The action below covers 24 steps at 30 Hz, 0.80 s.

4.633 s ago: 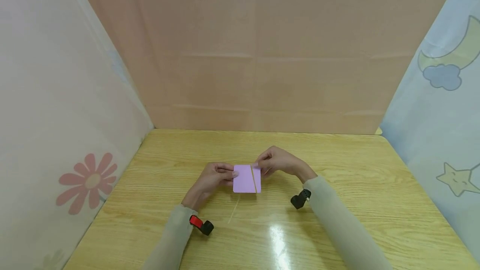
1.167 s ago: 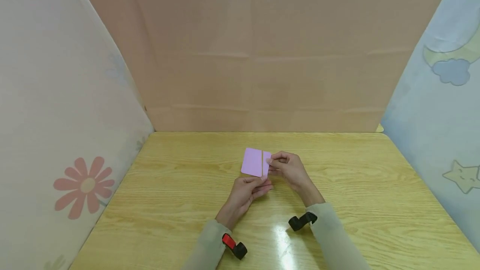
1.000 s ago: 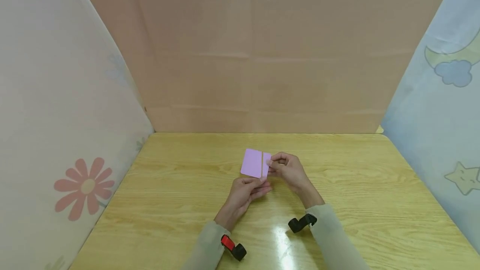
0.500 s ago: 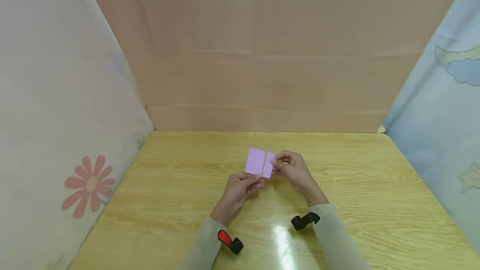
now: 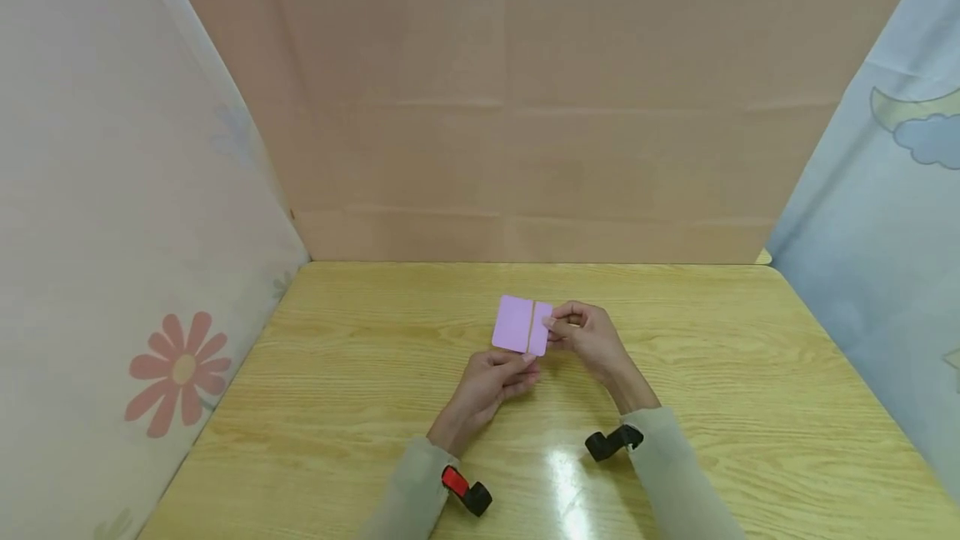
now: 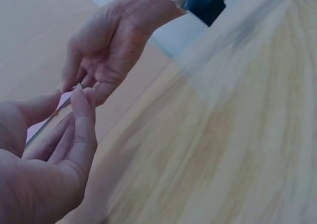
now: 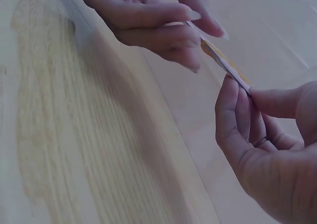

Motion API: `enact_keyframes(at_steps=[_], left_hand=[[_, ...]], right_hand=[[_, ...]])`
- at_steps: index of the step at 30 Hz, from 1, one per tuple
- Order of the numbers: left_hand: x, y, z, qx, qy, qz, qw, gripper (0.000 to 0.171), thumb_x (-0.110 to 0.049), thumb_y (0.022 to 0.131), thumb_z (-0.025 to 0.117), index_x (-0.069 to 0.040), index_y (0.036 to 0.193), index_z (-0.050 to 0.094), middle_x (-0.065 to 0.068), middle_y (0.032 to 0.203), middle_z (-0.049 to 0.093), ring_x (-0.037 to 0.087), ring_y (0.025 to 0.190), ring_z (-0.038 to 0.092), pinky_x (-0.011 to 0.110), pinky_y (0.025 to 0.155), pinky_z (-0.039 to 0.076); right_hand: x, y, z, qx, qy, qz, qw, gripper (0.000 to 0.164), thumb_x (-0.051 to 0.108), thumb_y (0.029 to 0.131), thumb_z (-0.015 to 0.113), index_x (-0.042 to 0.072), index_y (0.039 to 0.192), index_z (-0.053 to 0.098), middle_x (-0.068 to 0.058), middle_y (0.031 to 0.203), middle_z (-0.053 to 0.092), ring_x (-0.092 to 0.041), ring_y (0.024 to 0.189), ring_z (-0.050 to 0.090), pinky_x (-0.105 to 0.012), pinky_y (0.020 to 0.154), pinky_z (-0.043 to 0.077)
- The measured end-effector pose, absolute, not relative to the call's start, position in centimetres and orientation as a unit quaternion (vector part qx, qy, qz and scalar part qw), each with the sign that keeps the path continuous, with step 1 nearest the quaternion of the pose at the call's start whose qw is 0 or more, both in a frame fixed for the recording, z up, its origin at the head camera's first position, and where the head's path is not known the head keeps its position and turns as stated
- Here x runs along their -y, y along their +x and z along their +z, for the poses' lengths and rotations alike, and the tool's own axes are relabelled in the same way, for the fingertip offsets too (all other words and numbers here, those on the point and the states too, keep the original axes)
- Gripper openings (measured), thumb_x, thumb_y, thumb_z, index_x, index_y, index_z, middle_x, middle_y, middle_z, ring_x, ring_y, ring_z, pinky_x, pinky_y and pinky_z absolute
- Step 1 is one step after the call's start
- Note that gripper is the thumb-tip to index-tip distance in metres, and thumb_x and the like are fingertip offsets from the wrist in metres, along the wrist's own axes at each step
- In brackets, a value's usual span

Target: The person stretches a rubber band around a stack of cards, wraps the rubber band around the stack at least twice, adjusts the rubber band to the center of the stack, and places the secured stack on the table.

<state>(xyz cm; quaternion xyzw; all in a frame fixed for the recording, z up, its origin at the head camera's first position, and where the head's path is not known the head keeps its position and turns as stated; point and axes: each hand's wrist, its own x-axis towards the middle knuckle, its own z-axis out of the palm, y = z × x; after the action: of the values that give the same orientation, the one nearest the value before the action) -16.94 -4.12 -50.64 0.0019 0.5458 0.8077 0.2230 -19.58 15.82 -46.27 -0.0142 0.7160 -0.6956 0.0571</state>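
A thin square pink card pack [image 5: 512,325] is held up over the wooden table in the head view, tilted a little. Round it, towards its right side, runs a narrow tan rubber band [image 5: 531,327]. My right hand [image 5: 592,342] pinches the pack's right edge between thumb and fingers. From below, my left hand [image 5: 480,390] pinches the lower edge close to the band, thumb on the front. Seen edge-on in the right wrist view, the pack spans between the left hand [image 7: 148,28] and the right hand [image 7: 267,149]. The fingers behind the pack are mostly hidden in the head view.
The wooden table [image 5: 360,340] reaches back to a tan paper backdrop [image 5: 525,148]. A flower-printed sheet [image 5: 97,190] hangs at the left, and a blue printed sheet [image 5: 885,273] at the right. Wrist cameras [image 5: 476,497] hang below both sleeves.
Since the earliest frame, the left hand has gone from the pack's left edge to its lower edge, and the slanted band sits straighter. Lately the left thumb shifted slightly right along the edge.
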Motion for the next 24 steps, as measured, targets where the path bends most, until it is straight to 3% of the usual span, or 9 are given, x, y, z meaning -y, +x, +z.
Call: enact_keyframes(at_steps=[9,16,24], left_hand=[[3.13,-16.29,-50.42,-0.541,-0.021,0.814,0.211,0.027,-0.013,0.100,0.073,0.012,0.111,0.074,0.007,0.090,0.081,0.012,0.081,0.078,0.022,0.072,0.064],[3.46,-16.45,-50.64,-0.544,-0.027,0.812,0.212,0.027,-0.014,0.100,0.073,0.011,0.110,0.074,0.007,0.090,0.081,0.013,0.083,0.079,0.022,0.072,0.064],[3.96,-16.63,-50.61,-0.539,-0.021,0.814,0.214,0.024,-0.012,0.098,0.075,0.011,0.108,0.075,0.006,0.086,0.081,0.012,0.080,0.079,0.020,0.072,0.063]], right_hand=[[-15.39,-19.49,-46.40,-0.711,-0.016,-0.699,0.072,0.013,0.003,0.100,0.069,-0.008,0.105,0.062,0.000,0.084,0.067,-0.014,0.074,0.071,-0.034,0.077,0.067],[-15.41,-19.47,-46.41,-0.705,-0.034,-0.704,0.075,0.009,0.003,0.101,0.067,-0.002,0.096,0.063,0.000,0.084,0.068,-0.013,0.074,0.071,-0.031,0.075,0.066],[-15.79,-19.45,-46.31,-0.699,-0.045,-0.709,0.081,0.005,0.001,0.101,0.066,-0.003,0.098,0.063,0.000,0.087,0.068,-0.013,0.075,0.072,-0.033,0.077,0.067]])
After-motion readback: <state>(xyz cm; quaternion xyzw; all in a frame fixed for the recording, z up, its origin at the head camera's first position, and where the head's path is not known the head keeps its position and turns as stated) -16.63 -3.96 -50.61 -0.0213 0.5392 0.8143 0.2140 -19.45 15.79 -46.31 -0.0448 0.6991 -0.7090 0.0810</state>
